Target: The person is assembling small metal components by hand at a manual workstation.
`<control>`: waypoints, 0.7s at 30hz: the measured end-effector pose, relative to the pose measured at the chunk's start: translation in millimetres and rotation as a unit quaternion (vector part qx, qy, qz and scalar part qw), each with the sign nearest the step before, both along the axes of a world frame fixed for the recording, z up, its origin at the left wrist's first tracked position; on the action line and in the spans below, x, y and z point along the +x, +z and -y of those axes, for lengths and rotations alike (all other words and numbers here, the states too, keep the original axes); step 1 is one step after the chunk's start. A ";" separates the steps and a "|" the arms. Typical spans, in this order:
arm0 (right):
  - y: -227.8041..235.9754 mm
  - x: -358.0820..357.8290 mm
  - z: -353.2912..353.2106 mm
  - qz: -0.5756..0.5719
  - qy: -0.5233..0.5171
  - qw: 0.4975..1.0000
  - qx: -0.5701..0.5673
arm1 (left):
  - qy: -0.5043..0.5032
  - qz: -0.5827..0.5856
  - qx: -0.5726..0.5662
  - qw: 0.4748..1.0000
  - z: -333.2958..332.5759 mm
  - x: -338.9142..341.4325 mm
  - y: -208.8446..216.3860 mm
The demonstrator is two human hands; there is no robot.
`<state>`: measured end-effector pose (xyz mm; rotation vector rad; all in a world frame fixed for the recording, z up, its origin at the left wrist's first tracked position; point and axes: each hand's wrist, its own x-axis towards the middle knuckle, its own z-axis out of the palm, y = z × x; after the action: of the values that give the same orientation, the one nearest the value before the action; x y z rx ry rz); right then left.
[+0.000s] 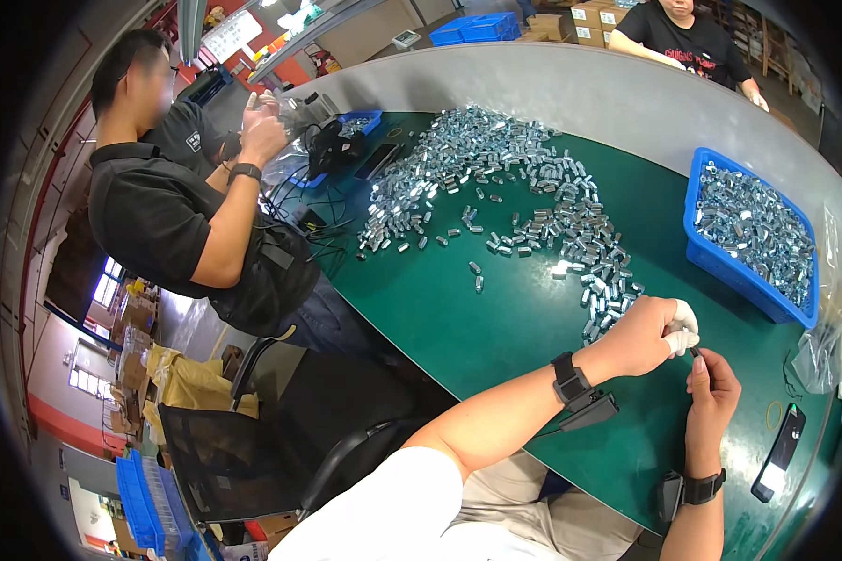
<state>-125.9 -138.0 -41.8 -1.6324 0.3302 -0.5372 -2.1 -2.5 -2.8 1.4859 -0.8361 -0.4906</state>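
My left hand [647, 335], with white coverings on some fingers, is closed in a pinch over the right part of the green table. My right hand [713, 397] comes up from below it, thumb and fingers pinched together. Between the two sets of fingertips shows the end of a small dark piece [695, 352], mostly hidden by the fingers. It appears to be in the right hand's grip; whatever the left fingers hold is covered. Just beyond my left hand, a spread of small shiny metal sleeves [603, 285] curves back into a large heap [477, 140].
A blue bin [690, 234] full of metal sleeves stands at the right. Near my right wrist lie a phone [778, 453] and a yellow rubber band [774, 415]. A grey partition [552, 79] borders the table's far side. One person stands at left beside a black chair [337, 393]; another sits beyond.
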 end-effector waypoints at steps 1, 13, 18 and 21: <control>-0.3 -0.3 0.4 -0.009 0.010 1.000 0.006 | -0.004 0.008 0.003 1.000 -0.2 0.6 -0.8; 1.6 1.5 -1.9 0.009 0.005 1.000 0.022 | 0.021 -0.088 -0.045 0.995 6.2 -4.1 -0.5; 4.7 -1.4 2.0 -0.023 0.042 0.997 0.059 | -0.008 0.000 -0.020 1.000 -2.4 2.5 -1.1; 5.3 -2.2 4.4 -0.023 0.083 0.989 0.119 | -0.028 0.019 -0.002 0.999 -7.4 2.6 1.3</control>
<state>-128.2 -142.4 -36.5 -1.4260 0.2778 -0.3210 0.5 4.9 -1.5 1.4758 -0.9106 -0.5043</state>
